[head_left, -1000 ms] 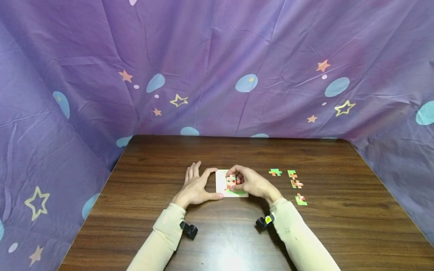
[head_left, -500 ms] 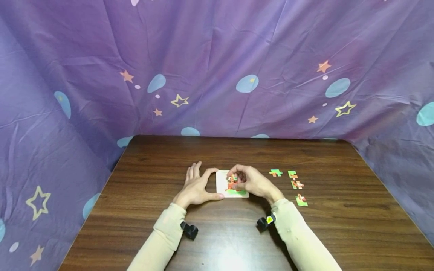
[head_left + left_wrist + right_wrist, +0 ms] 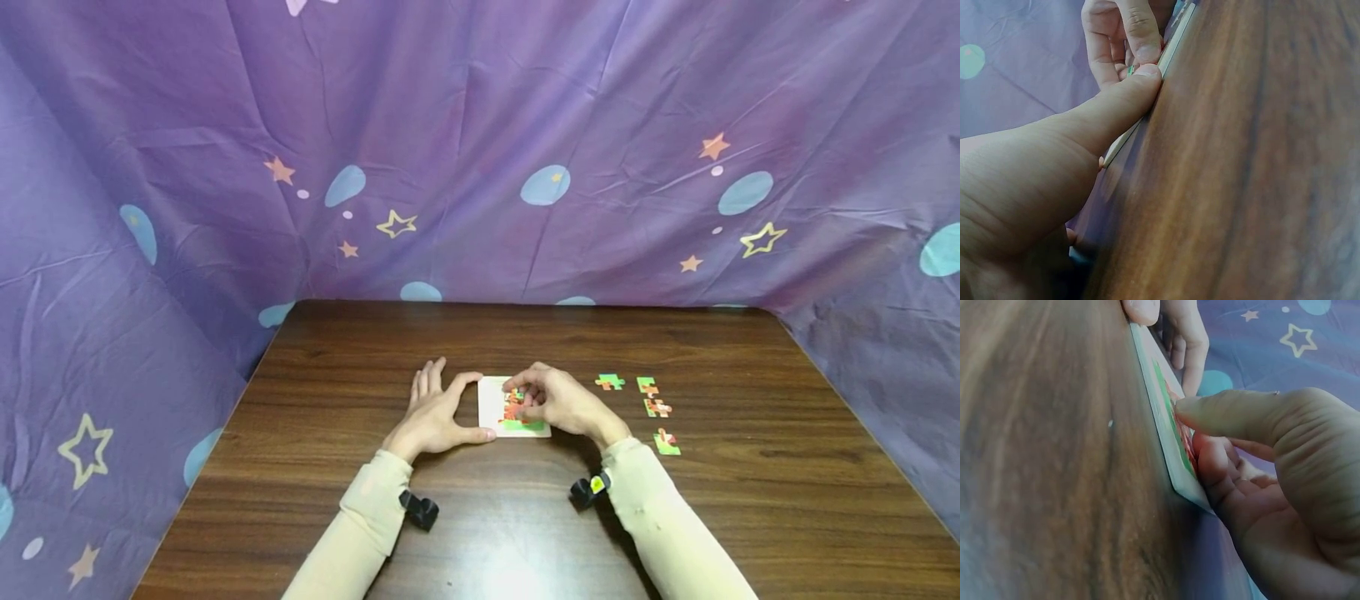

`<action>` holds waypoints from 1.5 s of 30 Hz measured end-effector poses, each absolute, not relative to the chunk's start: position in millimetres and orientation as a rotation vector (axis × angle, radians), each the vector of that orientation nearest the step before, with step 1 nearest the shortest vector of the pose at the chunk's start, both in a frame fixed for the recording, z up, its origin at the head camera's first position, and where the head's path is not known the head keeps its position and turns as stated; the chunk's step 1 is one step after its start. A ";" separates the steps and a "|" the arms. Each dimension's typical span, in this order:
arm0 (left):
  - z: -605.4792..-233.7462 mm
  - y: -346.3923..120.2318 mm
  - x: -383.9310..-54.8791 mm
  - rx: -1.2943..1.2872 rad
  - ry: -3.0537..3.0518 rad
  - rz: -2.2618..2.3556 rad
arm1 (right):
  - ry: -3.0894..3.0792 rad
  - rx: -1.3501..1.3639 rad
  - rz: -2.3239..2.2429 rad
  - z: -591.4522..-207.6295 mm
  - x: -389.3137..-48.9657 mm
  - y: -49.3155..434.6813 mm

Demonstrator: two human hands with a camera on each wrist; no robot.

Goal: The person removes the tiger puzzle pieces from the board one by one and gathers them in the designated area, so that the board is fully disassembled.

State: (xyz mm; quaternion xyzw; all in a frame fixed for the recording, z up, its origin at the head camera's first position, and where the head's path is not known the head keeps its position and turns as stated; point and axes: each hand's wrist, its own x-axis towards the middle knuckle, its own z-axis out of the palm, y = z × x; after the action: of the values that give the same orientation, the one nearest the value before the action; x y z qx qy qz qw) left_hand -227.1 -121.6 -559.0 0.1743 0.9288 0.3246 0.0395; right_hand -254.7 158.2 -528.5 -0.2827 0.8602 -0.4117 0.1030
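A white-framed jigsaw board (image 3: 489, 408) lies on the table, its right part filled with an orange-and-green picture (image 3: 514, 407). My left hand (image 3: 433, 417) spans the board's left side: the thumb rests on the front edge, the index fingertip touches the back left corner, and the other fingers spread straight. Over the right part, my right hand (image 3: 562, 402) pinches a puzzle piece between thumb and curled fingers, down at the board's picture. That piece is mostly hidden by the fingers. In the right wrist view, the right thumb (image 3: 1229, 415) touches the red part of the picture.
Several loose puzzle pieces lie to the right: a mostly green one (image 3: 610, 382), a green-and-orange one (image 3: 647, 385), an orange-and-white one (image 3: 657, 407) and a green-and-red one (image 3: 666, 442). A purple patterned cloth (image 3: 480, 150) hangs behind the brown wooden table (image 3: 480, 333).
The puzzle piece under my right hand has settled flatter in the board, and its pale glare has gone. My right hand has shifted slightly right; the left hand stays put.
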 end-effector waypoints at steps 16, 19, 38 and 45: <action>-562.7 -121.2 -225.8 0.535 2.860 0.979 | 2.543 -0.811 -1.329 -525.3 -254.3 159.6; -563.0 -120.5 -224.9 0.531 2.863 0.993 | 2.521 -0.803 -1.372 -522.6 -254.0 160.6; -559.7 -122.0 -226.4 0.570 2.860 1.027 | 2.670 -0.701 -1.509 -459.5 -244.0 234.5; -560.6 -122.9 -226.8 0.579 2.853 1.029 | 2.756 -0.663 -1.511 -458.5 -230.0 276.8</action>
State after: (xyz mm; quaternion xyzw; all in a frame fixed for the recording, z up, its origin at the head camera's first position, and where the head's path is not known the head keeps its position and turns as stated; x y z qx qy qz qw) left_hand -226.8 -122.9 -560.6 0.1873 0.9237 0.3330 0.0271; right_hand -230.0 276.8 -458.5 -0.2062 0.8574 -0.4702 -0.0352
